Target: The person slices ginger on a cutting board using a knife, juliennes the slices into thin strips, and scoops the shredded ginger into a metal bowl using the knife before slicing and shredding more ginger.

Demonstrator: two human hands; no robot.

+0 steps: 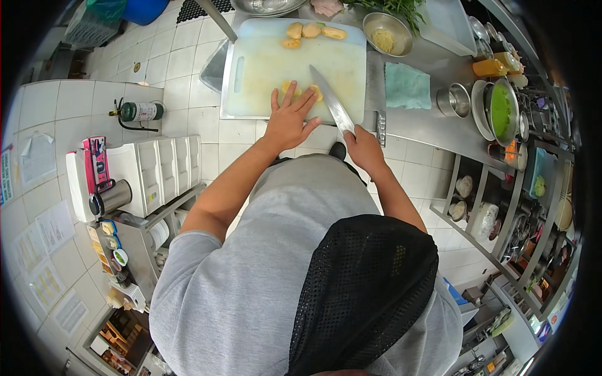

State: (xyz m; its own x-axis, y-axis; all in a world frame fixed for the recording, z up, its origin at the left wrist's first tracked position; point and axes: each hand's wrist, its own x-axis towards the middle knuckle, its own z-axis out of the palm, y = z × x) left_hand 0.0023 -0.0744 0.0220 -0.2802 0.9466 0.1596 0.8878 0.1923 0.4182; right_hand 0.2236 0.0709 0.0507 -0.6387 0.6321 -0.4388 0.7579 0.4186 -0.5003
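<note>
My left hand (pixel 291 122) lies with fingers spread over pale yellow peeled pieces (pixel 317 93) on the near part of a white cutting board (pixel 263 62). The fingertips touch them and partly cover them. In my right hand (pixel 365 150) is the handle of a large kitchen knife (pixel 330 99). Its blade rests on or just above the board, slanting away to the left, beside the pieces under my left fingers. Further back on the board sit several more yellow peeled pieces (pixel 311 30); they look like ginger, though I cannot be sure.
Right of the board are a metal bowl (pixel 387 34) with yellow shreds, a green cloth (pixel 407 86) and a metal pot (pixel 453 100). Leafy greens (pixel 398 9) lie at the back. A bowl of green sauce (pixel 501 111) stands further right. A fire extinguisher (pixel 139 111) is at left.
</note>
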